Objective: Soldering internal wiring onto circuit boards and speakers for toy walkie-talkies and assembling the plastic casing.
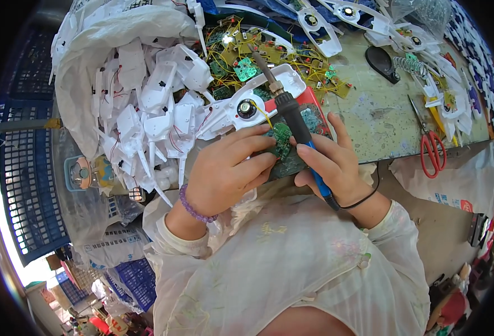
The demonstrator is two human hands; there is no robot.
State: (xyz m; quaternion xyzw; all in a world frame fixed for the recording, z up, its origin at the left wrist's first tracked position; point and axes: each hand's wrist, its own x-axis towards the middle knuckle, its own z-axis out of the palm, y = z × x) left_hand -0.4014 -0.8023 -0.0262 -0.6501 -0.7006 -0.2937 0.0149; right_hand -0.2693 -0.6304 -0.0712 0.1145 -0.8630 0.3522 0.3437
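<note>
My right hand [336, 165] is wrapped round the blue and black handle of a soldering iron [293, 115], whose metal tip points up and away to the left. With its fingers closed, my left hand [227, 168] grips a small green circuit board [282, 139] at the table's near edge. Thumb and fingers of my right hand come close to this board too. Just beyond lies a white plastic housing [220, 116] fitted with a round black and silver speaker [247, 108]. A yellow wire runs between speaker and board. Part of the board is hidden by my fingers.
On the left, white plastic housings [160, 92] spill from a white sack [129, 28]. Wired circuit boards [269, 53] are heaped at the back. Red-handled scissors [432, 152], a black oval part [381, 63] and a spring [409, 66] lie rightward on the table [364, 129].
</note>
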